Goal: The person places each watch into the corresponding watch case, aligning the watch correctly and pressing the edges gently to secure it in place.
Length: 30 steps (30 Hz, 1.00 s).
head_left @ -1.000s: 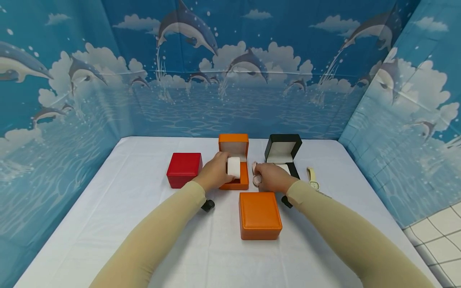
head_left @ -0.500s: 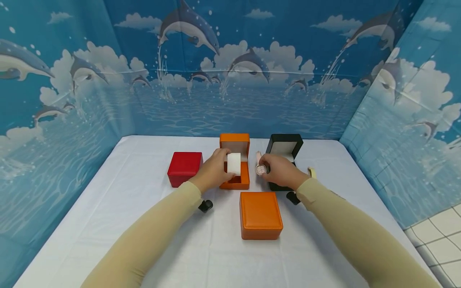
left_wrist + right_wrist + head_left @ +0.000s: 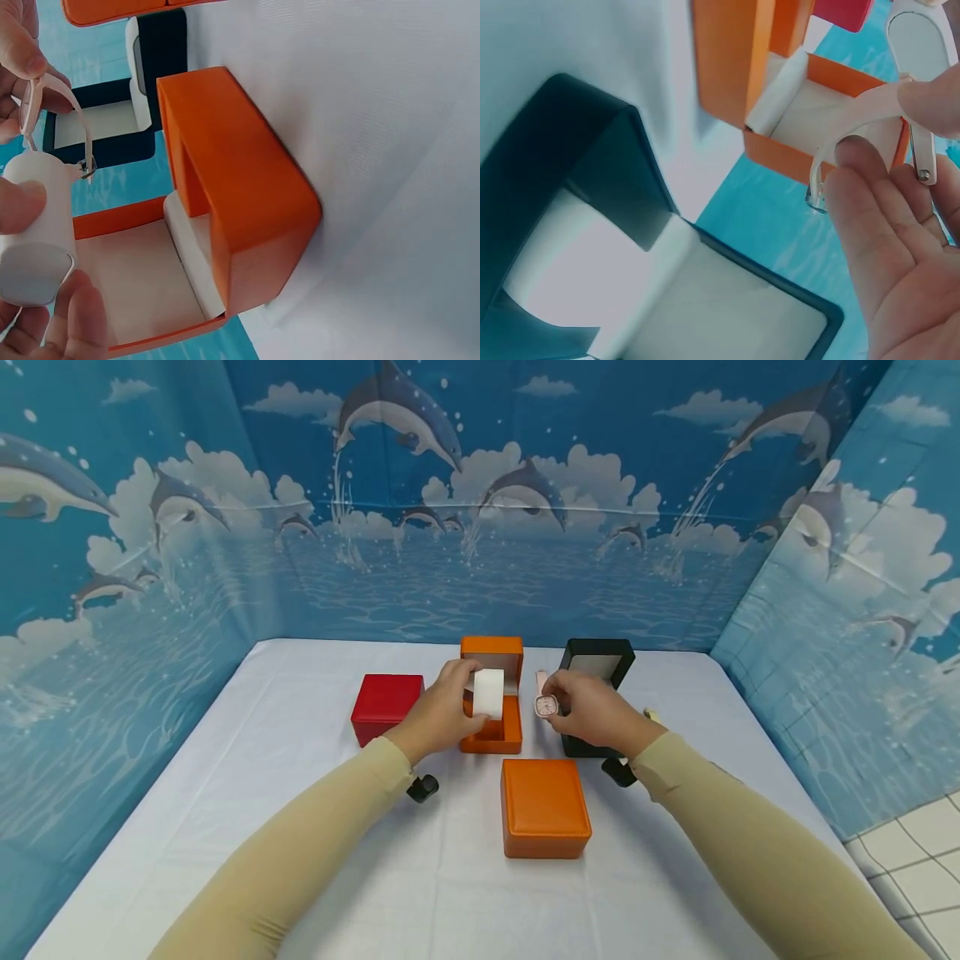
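My left hand (image 3: 442,714) grips a white watch cushion (image 3: 488,693) above the open orange box (image 3: 491,735); in the left wrist view the cushion (image 3: 39,225) sits between thumb and fingers. My right hand (image 3: 592,712) pinches a pink watch (image 3: 546,703) by its strap, held in the air between the orange box and the open black box (image 3: 597,664). In the right wrist view the pink strap (image 3: 855,124) curves over my fingers. The watch hangs just right of the cushion, close to it.
A shut red box (image 3: 386,707) stands left of the open orange one. A shut orange box (image 3: 543,807) lies near me in the middle. A pale yellow watch (image 3: 651,716) peeks out behind my right wrist. White cloth (image 3: 225,793) covers the table, with blue dolphin walls around.
My right hand lifted the pink watch off the table and brought it up toward the cushion. My left hand raised the white cushion slightly above the orange box.
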Motion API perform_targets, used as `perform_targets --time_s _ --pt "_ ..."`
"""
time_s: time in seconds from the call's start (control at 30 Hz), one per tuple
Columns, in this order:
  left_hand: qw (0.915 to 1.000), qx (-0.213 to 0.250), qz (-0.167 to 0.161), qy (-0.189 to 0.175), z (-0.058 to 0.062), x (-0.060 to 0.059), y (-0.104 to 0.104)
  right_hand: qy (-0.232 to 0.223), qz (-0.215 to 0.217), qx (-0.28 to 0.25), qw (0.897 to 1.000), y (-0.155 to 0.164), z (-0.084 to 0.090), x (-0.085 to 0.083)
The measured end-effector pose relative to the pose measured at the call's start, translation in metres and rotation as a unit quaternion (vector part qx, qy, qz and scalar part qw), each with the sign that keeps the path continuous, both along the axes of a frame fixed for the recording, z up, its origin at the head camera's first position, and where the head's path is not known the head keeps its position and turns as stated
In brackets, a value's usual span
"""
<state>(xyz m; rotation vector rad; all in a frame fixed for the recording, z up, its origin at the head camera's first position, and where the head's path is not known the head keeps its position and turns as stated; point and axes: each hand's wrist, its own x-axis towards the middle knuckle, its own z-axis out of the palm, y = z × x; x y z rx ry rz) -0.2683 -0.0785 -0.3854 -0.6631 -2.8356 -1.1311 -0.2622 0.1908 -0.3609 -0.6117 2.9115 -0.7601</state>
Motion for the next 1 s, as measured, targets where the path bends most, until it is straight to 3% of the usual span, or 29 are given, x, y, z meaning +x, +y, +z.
perform_targets --time_s 0.37,1.0 --pt "0.9991 0.021 -0.029 0.024 0.006 0.006 -0.004 0.005 0.003 -0.042 0.999 -0.004 0.005 0.010" --pt "0.9970 0.017 -0.062 0.044 0.008 0.011 -0.005 0.010 0.007 -0.105 0.994 -0.014 0.013 0.014"
